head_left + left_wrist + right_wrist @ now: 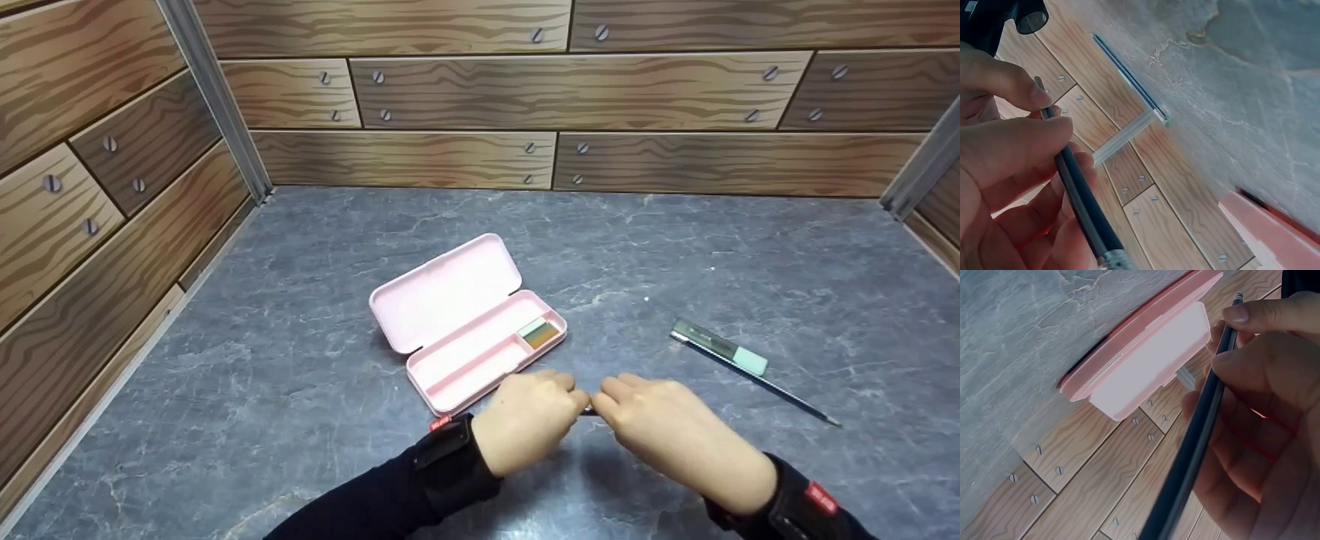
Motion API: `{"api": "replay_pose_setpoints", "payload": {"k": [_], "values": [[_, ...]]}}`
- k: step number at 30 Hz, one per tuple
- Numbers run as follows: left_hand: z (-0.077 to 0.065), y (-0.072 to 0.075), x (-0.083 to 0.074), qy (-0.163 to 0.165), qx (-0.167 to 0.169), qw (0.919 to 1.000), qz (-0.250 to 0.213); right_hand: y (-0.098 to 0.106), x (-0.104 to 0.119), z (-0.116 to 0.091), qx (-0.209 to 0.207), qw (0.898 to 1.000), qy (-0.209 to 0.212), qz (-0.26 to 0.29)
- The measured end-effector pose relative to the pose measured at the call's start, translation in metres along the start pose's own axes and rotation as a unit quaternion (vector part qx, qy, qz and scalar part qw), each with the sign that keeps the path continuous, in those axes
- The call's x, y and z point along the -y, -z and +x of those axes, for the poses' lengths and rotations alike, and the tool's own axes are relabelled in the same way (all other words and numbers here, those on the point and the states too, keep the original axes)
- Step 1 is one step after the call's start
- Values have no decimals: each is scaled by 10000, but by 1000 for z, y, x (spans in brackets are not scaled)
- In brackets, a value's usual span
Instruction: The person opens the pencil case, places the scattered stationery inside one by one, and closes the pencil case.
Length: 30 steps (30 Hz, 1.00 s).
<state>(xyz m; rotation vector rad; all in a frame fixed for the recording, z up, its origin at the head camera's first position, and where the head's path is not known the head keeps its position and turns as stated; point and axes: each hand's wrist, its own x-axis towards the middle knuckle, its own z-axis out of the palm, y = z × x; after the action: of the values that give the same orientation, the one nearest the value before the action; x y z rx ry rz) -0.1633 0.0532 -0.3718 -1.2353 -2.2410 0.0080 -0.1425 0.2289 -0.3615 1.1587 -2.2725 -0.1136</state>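
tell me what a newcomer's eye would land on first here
Probably the open pink pencil case, near the middle of the head view. Next, the dark pencil held in both left fingers and right fingers, on the case's near side. A second pencil lies to the right, beside a green strip with a mint end.

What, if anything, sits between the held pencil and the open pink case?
In the head view, the left hand sits between the pencil and the case, hiding part of its near edge. The lid is on the far side, out of the way.
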Motion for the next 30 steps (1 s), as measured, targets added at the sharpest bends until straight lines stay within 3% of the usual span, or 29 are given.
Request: {"api": "replay_pose_setpoints", "payload": {"k": [9,21,30], "values": [[0,0,15,79,93,9998,-168,2,-10,-2,-135,9997,-176,-79],[-10,5,33,616,318,9969,-364,6,-19,-3,-81,9995,-310,-64],[-11,2,34,557,96,9976,-403,4,-19,-4,-147,9994,-289,-92]]}}
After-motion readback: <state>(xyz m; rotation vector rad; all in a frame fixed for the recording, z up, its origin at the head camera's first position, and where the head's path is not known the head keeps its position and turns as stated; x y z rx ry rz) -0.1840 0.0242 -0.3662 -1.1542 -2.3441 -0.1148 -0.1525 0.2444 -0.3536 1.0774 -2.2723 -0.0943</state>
